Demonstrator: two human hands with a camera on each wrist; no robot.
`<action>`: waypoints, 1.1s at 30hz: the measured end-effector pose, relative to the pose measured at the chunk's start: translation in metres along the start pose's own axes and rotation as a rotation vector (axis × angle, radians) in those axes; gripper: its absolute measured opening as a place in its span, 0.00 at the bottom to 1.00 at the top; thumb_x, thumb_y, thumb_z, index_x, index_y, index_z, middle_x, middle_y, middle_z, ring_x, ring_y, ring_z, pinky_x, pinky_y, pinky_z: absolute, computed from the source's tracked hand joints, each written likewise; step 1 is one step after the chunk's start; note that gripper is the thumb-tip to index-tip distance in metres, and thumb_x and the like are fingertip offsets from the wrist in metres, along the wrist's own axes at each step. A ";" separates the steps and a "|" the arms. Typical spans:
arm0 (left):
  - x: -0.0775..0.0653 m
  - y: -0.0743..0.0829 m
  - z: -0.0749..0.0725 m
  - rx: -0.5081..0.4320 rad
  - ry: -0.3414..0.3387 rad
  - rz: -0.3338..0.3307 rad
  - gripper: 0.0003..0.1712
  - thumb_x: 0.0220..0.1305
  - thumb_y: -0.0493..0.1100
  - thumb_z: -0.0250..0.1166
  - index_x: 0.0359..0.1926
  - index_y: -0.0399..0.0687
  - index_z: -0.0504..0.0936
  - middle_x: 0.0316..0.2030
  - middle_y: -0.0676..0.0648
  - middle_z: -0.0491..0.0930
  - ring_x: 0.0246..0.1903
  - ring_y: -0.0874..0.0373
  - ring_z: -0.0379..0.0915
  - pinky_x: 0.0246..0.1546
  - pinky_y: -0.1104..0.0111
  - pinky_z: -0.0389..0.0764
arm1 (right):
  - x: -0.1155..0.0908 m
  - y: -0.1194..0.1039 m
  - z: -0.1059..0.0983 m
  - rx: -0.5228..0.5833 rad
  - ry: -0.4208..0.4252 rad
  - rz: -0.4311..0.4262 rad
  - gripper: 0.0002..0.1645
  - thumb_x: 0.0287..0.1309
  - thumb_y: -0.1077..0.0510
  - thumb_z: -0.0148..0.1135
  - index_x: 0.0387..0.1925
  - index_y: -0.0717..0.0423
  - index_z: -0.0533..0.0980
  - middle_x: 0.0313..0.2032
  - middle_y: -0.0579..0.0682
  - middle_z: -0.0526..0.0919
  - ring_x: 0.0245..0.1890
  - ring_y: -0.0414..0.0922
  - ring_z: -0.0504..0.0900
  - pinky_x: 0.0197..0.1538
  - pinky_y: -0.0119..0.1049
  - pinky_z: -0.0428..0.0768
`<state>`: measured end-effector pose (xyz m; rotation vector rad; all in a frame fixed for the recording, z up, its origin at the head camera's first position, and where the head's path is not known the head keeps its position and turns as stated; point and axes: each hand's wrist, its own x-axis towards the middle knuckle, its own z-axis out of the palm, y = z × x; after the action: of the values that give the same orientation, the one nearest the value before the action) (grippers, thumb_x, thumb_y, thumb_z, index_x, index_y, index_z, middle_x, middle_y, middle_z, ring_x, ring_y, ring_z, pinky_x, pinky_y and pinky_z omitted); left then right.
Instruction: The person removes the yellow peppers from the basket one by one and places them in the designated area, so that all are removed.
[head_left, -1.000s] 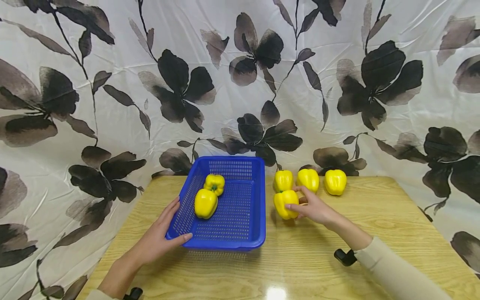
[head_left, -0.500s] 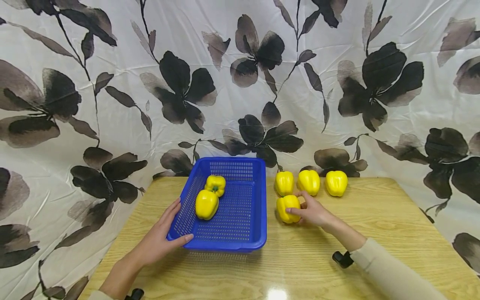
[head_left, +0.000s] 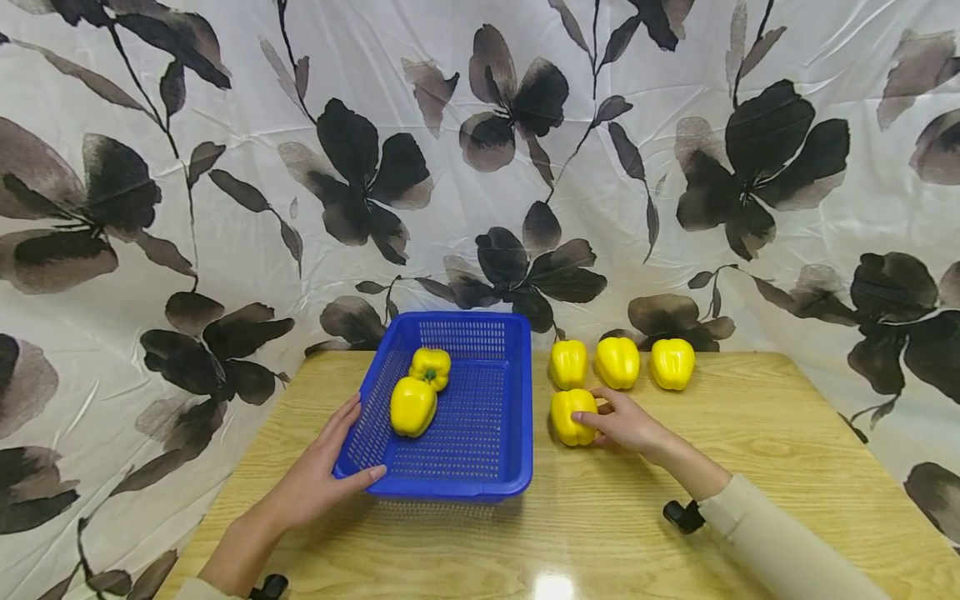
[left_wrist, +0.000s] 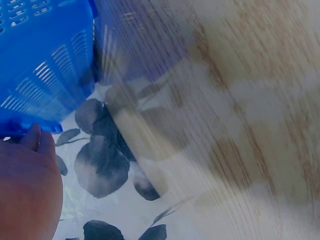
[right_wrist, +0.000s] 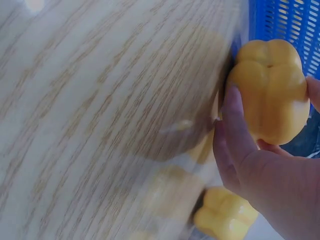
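In the head view, my right hand [head_left: 626, 423] grips a yellow bell pepper [head_left: 573, 418] just right of the blue basket [head_left: 519, 417], with the thumb on its near side. The right wrist view shows this bell pepper [right_wrist: 270, 95] lobed end toward the camera, fingers on both sides, low by the tabletop. My left hand [head_left: 318, 467] rests on the basket's near left corner, thumb along the front rim and fingers at the left side. Two yellow bell peppers, one farther back [head_left: 431, 369] and one nearer [head_left: 413, 407], lie inside the basket's left half.
Behind the held pepper, a row of three yellow bell peppers [head_left: 617, 363] stands along the back of the wooden table [head_left: 630, 517]. A floral cloth [head_left: 450, 192] hangs right behind the table and continues past its sides.
Over the last second, my right hand has drawn the gripped bell pepper slightly toward me, away from the row behind. The left hand and basket stay put.
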<state>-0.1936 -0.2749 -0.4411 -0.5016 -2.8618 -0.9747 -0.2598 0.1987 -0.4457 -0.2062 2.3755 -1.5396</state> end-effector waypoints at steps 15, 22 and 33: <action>0.002 0.000 -0.004 -0.007 0.000 0.008 0.58 0.64 0.61 0.70 0.82 0.47 0.48 0.82 0.46 0.42 0.76 0.33 0.47 0.67 0.31 0.57 | 0.001 -0.009 -0.008 -0.131 0.010 0.024 0.46 0.70 0.44 0.63 0.74 0.70 0.57 0.62 0.73 0.71 0.35 0.52 0.83 0.46 0.45 0.82; 0.002 0.002 -0.005 -0.006 -0.016 -0.011 0.58 0.64 0.62 0.70 0.82 0.47 0.47 0.82 0.46 0.41 0.77 0.33 0.45 0.67 0.30 0.56 | -0.006 -0.013 -0.015 -0.201 0.011 0.010 0.47 0.69 0.44 0.64 0.75 0.67 0.56 0.65 0.73 0.68 0.52 0.59 0.82 0.55 0.50 0.82; 0.000 0.001 -0.001 -0.011 -0.017 -0.019 0.59 0.63 0.64 0.69 0.82 0.47 0.47 0.82 0.46 0.41 0.77 0.33 0.45 0.68 0.30 0.55 | -0.017 -0.031 -0.024 -0.294 0.028 -0.107 0.47 0.68 0.43 0.64 0.75 0.67 0.57 0.69 0.73 0.65 0.64 0.68 0.71 0.59 0.56 0.78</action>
<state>-0.1931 -0.2748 -0.4400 -0.4871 -2.8833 -0.9948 -0.2525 0.2116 -0.4058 -0.3833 2.6445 -1.2353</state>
